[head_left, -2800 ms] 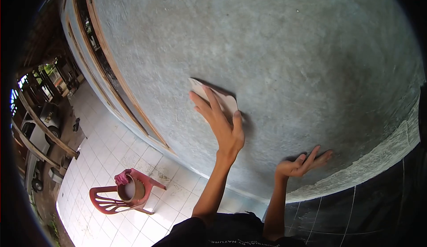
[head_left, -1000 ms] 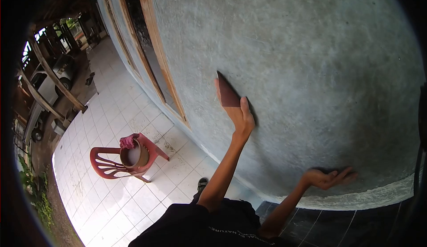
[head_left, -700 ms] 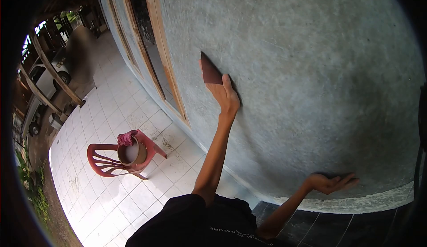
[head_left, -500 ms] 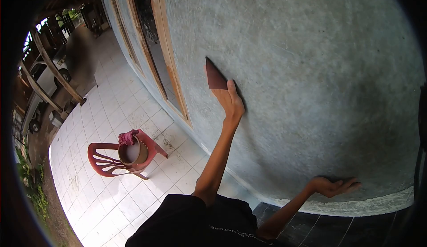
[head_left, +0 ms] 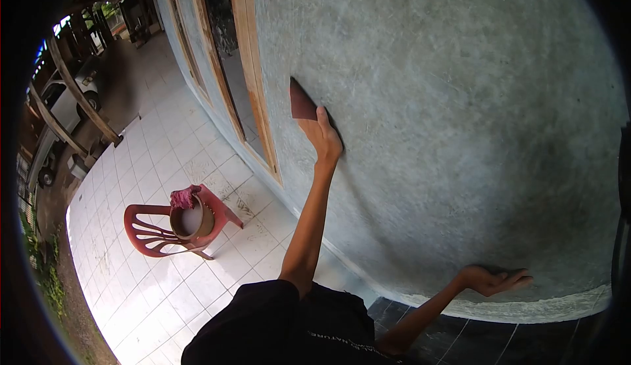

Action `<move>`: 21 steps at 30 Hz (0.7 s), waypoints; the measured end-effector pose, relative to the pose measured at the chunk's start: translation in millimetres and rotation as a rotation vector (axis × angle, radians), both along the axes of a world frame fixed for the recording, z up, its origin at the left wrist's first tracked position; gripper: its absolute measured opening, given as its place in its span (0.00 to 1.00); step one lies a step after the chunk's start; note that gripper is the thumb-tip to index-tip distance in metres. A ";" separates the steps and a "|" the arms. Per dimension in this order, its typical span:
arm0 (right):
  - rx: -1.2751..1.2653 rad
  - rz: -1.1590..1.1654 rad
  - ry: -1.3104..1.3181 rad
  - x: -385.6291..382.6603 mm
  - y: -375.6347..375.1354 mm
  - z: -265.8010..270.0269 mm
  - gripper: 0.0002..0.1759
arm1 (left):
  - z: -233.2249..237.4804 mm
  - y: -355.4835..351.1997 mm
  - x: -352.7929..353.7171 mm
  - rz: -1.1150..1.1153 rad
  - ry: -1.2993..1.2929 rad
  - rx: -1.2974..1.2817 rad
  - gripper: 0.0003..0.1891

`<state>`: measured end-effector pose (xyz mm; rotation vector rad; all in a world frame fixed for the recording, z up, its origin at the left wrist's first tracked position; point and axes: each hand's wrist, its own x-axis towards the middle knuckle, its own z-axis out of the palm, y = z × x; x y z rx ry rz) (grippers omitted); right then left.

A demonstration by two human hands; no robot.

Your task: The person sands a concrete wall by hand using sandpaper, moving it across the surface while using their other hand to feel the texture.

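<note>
My left hand (head_left: 323, 140) presses a dark red-brown sheet of sandpaper (head_left: 302, 102) against the grey plastered wall (head_left: 420, 115). The sheet covers the fingers and comes to a point at the top; my thumb lies along its right edge. Lower on the right, my right hand (head_left: 491, 281) rests by the wall near its base, fingers apart and slightly bent, with nothing in it.
A red plastic chair (head_left: 146, 232) stands on the white tiled floor (head_left: 158, 292), bearing a bucket (head_left: 206, 220) of cloudy liquid with a pink cloth (head_left: 184, 198) over its rim. Wooden frames (head_left: 250, 56) edge the wall's openings. Posts and vehicles are at far left.
My left hand and the sandpaper have shifted a little up and left along the wall. The right hand has hardly moved. The view has shifted slightly.
</note>
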<state>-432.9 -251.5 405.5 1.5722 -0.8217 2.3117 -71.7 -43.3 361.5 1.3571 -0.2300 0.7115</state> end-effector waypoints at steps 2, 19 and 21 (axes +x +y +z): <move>-0.010 -0.004 -0.001 0.7 2.4 2.0 0.28 | -7.2 0.2 2.4 0.014 0.038 -0.030 0.38; -0.087 -0.007 -0.002 8.9 7.0 5.9 0.22 | -58.6 8.7 27.1 0.095 0.144 -0.169 0.35; -0.030 -0.002 -0.050 11.3 11.4 3.8 0.23 | -62.0 16.1 32.0 0.111 0.133 -0.133 0.35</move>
